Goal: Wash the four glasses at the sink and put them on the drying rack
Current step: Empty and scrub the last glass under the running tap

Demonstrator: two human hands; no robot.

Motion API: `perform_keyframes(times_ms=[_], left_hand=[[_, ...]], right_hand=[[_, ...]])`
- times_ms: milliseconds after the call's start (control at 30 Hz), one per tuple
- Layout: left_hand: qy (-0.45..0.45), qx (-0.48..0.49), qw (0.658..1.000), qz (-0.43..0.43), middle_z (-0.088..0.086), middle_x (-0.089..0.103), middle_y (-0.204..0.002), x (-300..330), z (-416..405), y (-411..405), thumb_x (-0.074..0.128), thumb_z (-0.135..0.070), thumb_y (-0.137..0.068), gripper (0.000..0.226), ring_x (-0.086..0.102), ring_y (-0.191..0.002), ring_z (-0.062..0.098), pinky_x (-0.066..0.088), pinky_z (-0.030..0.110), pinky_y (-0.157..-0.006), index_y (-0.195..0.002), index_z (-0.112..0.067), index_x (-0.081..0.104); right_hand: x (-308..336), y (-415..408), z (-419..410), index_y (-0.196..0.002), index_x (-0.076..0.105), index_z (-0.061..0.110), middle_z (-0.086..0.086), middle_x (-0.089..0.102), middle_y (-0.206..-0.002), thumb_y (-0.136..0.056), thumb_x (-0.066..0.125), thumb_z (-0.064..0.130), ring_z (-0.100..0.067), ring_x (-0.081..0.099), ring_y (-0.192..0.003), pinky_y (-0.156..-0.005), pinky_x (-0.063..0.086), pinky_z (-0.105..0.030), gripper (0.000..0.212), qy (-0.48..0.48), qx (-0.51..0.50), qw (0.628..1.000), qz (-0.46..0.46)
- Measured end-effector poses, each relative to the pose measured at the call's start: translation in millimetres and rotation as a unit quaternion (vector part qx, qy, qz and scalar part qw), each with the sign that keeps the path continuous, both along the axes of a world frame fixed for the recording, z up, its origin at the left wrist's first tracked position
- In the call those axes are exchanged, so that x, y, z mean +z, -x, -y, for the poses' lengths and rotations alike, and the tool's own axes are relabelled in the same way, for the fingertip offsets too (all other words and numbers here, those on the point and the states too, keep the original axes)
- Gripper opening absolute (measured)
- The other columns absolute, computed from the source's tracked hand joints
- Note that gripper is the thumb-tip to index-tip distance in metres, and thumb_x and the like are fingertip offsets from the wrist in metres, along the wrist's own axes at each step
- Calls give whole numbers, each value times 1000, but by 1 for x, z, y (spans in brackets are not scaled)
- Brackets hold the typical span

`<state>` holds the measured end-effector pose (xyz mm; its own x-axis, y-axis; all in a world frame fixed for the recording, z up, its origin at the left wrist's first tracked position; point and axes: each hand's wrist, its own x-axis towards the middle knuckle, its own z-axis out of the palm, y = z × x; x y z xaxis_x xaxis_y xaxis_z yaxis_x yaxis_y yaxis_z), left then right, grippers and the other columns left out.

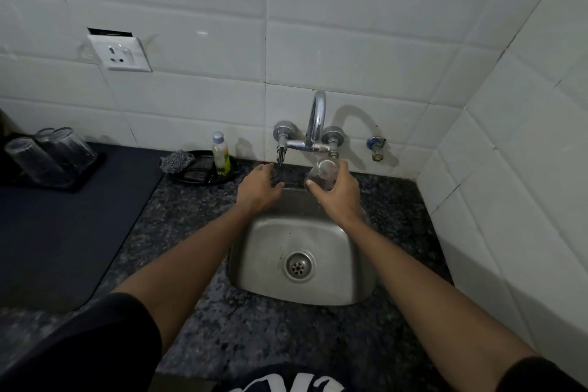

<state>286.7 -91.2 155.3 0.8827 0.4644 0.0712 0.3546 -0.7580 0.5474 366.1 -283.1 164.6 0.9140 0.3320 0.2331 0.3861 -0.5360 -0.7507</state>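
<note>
Right grip (338,192) around glass (324,172) under tap (316,124)

No legible text. White print on the dark shirt (286,383), below the sink (254,251), is cut off; the bottle (221,153) label is unreadable.

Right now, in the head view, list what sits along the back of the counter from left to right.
Upturned glasses on the dark tray → steel scrubber → soap bottle → left hand at the tap handle → glass in the right hand → small wall valve.
</note>
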Motion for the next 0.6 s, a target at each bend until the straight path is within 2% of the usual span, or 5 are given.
perform_keyframes(times_ms=[133, 267, 333, 467, 600], left_hand=[[-6, -12, 1000, -1, 12, 54, -148, 5, 6, 3, 65, -43, -92, 68, 54, -133, 31, 48, 48, -106, -150, -11, 47], [-22, -8, 1000, 0, 10, 57, -145, 8, 9, 7, 65, -45, -91, 67, 57, -128, 31, 50, 46, -102, -147, -13, 49], [-26, -5, 1000, -2, 11, 59, -143, 9, 10, 9, 65, -44, -91, 64, 59, -127, 31, 51, 46, -101, -146, -13, 51], [-30, -4, 1000, -6, 11, 59, -144, 12, 12, 13, 64, -45, -92, 65, 58, -128, 32, 50, 46, -101, -147, -12, 51], [-40, -3, 999, -16, 11, 60, -142, 13, 13, 18, 64, -47, -92, 65, 59, -126, 31, 51, 45, -99, -146, -12, 51]], right_hand=[[-2, 1, 6, -120, 59, 27, 5, 74, -108, -65, 88, 53, -18, 71, -98, -86, 61, -43, 67, 62, 21, 997, -28], [2, 7, 6, -125, 57, 28, 8, 72, -107, -69, 85, 55, -14, 69, -98, -87, 60, -39, 69, 2, 13, 1000, 11], [4, 6, 7, -130, 55, 26, 6, 72, -111, -69, 86, 55, -16, 69, -102, -89, 59, -40, 75, 12, 18, 1000, 5], [4, 9, 11, -123, 59, 24, 5, 73, -106, -70, 90, 46, -15, 69, -96, -87, 60, -39, 66, 30, 20, 999, 0], [5, 14, 9, -128, 55, 25, 6, 71, -108, -72, 85, 57, -14, 69, -99, -86, 60, -37, 71, -7, 12, 1000, 24]])
